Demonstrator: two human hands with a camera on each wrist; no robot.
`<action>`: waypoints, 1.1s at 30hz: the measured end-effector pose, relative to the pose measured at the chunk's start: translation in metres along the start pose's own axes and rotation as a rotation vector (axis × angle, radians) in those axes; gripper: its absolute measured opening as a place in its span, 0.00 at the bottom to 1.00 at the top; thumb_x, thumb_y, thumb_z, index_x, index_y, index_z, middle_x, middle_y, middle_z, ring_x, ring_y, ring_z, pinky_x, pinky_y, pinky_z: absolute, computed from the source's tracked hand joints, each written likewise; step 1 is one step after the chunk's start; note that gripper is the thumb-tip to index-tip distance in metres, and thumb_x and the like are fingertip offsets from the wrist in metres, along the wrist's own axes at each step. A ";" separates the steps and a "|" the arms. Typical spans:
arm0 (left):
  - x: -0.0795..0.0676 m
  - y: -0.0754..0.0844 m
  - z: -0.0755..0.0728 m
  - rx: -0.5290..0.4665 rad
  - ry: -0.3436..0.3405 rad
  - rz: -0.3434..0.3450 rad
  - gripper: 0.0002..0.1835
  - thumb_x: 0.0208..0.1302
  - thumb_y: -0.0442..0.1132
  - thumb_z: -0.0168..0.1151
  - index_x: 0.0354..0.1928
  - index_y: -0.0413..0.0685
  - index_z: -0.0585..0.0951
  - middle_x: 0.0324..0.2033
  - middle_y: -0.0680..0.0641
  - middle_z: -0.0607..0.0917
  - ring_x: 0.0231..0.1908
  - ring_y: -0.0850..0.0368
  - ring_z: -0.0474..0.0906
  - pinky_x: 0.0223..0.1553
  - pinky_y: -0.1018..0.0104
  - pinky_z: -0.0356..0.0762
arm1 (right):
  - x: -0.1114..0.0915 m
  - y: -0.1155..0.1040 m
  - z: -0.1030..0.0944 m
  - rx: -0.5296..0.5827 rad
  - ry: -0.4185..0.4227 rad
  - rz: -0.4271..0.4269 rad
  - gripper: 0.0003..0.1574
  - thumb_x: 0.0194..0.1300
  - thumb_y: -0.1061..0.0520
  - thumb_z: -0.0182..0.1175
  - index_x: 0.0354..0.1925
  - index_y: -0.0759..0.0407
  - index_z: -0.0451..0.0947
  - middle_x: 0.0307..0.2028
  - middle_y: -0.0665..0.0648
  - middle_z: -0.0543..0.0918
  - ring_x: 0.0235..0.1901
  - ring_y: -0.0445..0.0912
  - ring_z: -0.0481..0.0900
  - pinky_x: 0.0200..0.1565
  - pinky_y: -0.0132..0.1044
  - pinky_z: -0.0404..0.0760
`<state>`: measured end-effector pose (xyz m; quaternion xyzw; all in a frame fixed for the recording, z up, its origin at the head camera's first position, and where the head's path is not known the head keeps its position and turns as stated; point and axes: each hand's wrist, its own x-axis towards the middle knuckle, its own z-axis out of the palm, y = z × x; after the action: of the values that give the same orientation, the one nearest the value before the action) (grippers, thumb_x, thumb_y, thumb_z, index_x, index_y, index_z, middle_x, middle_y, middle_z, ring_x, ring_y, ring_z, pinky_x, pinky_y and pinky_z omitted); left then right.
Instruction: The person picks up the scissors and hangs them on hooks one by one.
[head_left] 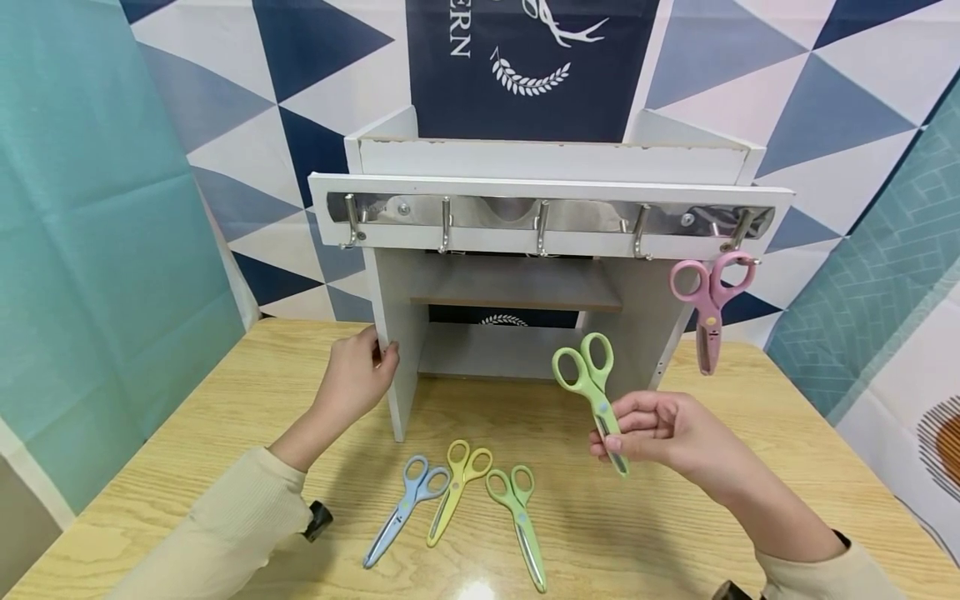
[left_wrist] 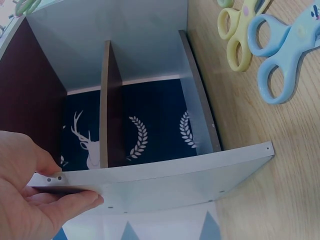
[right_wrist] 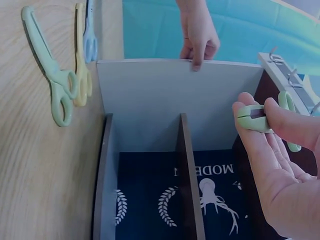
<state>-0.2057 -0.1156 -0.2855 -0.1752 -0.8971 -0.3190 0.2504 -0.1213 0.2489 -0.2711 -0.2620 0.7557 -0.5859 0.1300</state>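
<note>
Head view: one white shelf unit point(head_left: 551, 162) stands on one wood-grain surface point(head_left: 247, 392), with a triangle-patterned cloth point(head_left: 330, 75) behind it

Right hand point(head_left: 675, 433): pinching, thumb against fingertips, parted only by the thickness of the held green scissors point(head_left: 600, 404); the grip is at the blade end, and both handle loops point upward

Held green scissors: blades closed, clear of the surface, tilted in front of the shelf unit's right half, below the hooks and apart from them

Left hand point(head_left: 360, 375): pinching the front edge of the left side panel point(head_left: 401, 317), digits on both sides of the board, as the left wrist view also shows

Scissors, counted: five pairs in all, two green, one yellow, one blue, one pink

On the surface: three pairs side by side, blue scissors point(head_left: 406, 506) at the left, yellow scissors point(head_left: 454, 493) in the middle, second green scissors point(head_left: 522, 521) at the right; handle loops toward the shelf unit, blue and yellow just beside each other

Hooks point(head_left: 447, 225): five, in a row on one metal rail point(head_left: 592, 208)

Pink scissors point(head_left: 708, 312): hanging by a handle loop from the hook at the right end, blades down

Shelves point(head_left: 517, 287): two visible below the rail, one above the other
</note>
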 end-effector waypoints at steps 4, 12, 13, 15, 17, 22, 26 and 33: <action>0.000 0.000 0.000 -0.001 0.000 0.002 0.09 0.63 0.32 0.54 0.34 0.32 0.80 0.16 0.43 0.77 0.16 0.59 0.66 0.19 0.70 0.63 | 0.000 -0.005 0.002 -0.008 0.028 -0.001 0.11 0.65 0.67 0.56 0.45 0.58 0.76 0.39 0.49 0.89 0.42 0.42 0.87 0.46 0.30 0.82; 0.001 -0.001 0.000 -0.002 0.017 0.015 0.08 0.63 0.31 0.54 0.32 0.33 0.79 0.15 0.44 0.76 0.15 0.60 0.64 0.18 0.72 0.61 | 0.000 -0.016 0.007 -0.081 0.123 -0.003 0.09 0.64 0.65 0.58 0.44 0.62 0.76 0.38 0.50 0.89 0.40 0.43 0.88 0.44 0.30 0.83; 0.001 -0.001 0.000 -0.004 0.019 0.018 0.08 0.63 0.31 0.54 0.31 0.33 0.79 0.14 0.44 0.76 0.15 0.60 0.64 0.17 0.72 0.61 | 0.000 -0.016 0.007 -0.090 0.140 -0.004 0.09 0.64 0.65 0.59 0.44 0.63 0.76 0.37 0.50 0.89 0.40 0.43 0.88 0.44 0.30 0.83; 0.001 -0.001 0.000 -0.006 0.014 0.016 0.08 0.63 0.31 0.53 0.30 0.33 0.78 0.14 0.45 0.75 0.15 0.60 0.64 0.17 0.72 0.61 | 0.000 -0.018 0.008 -0.100 0.175 -0.007 0.09 0.64 0.66 0.59 0.43 0.62 0.77 0.37 0.49 0.90 0.40 0.43 0.88 0.43 0.29 0.82; 0.001 0.000 0.000 -0.005 0.009 0.013 0.08 0.63 0.32 0.53 0.29 0.34 0.78 0.14 0.45 0.74 0.15 0.60 0.63 0.17 0.72 0.60 | 0.000 -0.020 0.009 -0.118 0.215 -0.014 0.09 0.63 0.66 0.60 0.43 0.61 0.77 0.36 0.49 0.90 0.40 0.43 0.88 0.43 0.28 0.82; 0.001 -0.001 0.000 0.001 0.004 0.010 0.08 0.63 0.32 0.54 0.30 0.34 0.78 0.14 0.46 0.73 0.15 0.60 0.62 0.17 0.72 0.60 | 0.000 -0.024 0.011 -0.171 0.285 -0.043 0.09 0.62 0.66 0.61 0.43 0.64 0.78 0.36 0.49 0.90 0.39 0.42 0.88 0.42 0.28 0.82; 0.001 -0.001 0.000 0.002 0.006 0.017 0.08 0.63 0.32 0.54 0.30 0.34 0.78 0.14 0.45 0.74 0.15 0.60 0.63 0.17 0.71 0.60 | 0.000 -0.028 0.012 -0.194 0.310 -0.069 0.10 0.62 0.66 0.61 0.43 0.66 0.77 0.36 0.49 0.90 0.39 0.43 0.88 0.43 0.27 0.82; 0.000 -0.001 0.001 -0.006 0.008 0.005 0.07 0.63 0.32 0.54 0.31 0.33 0.78 0.14 0.46 0.73 0.15 0.60 0.63 0.17 0.72 0.60 | 0.000 -0.036 0.014 -0.250 0.350 -0.087 0.11 0.62 0.66 0.61 0.44 0.66 0.78 0.36 0.49 0.90 0.39 0.43 0.88 0.43 0.27 0.82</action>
<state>-0.2065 -0.1159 -0.2863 -0.1771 -0.8948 -0.3215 0.2541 -0.1060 0.2310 -0.2409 -0.2027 0.8215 -0.5293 -0.0618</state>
